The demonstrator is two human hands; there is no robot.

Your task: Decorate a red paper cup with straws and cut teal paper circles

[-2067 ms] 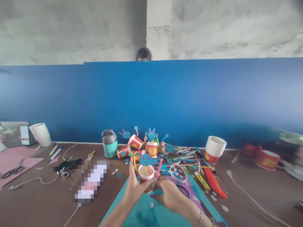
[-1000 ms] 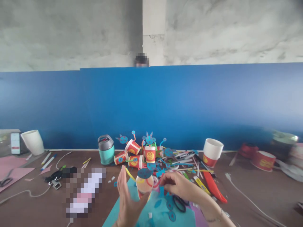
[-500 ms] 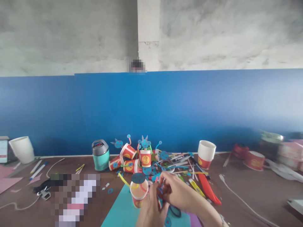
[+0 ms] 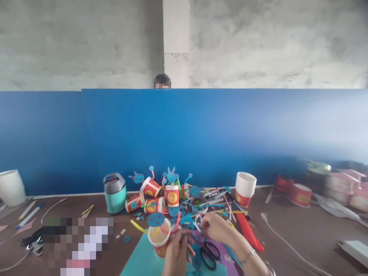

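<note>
My left hand point(image 4: 179, 249) is closed beside a red and white paper cup point(image 4: 159, 239), fingers pressed together; what they hold is too small to name. The cup stands upright with a blue paper disc point(image 4: 156, 219) and a yellow straw point(image 4: 138, 226) at its rim. A pink straw point(image 4: 177, 220) rises at the cup's right. My right hand point(image 4: 215, 228) has its fingers bent together by a white ring-shaped roll point(image 4: 199, 222); a grip on it cannot be made out. Black-handled scissors point(image 4: 209, 253) lie below, over turquoise point(image 4: 138, 255) and purple paper.
Behind, decorated cups point(image 4: 172, 195) are piled beside straws and pens. A turquoise flask point(image 4: 115, 195) stands left, a white and red cup point(image 4: 245, 188) right, near a red knife-shaped object point(image 4: 249, 232). A person's head point(image 4: 162, 81) shows above the blue partition point(image 4: 172, 130).
The view has shifted slightly right. My hands have moved apart, the right one up beside the white ring. The scissors and the pink straw are now more exposed.
</note>
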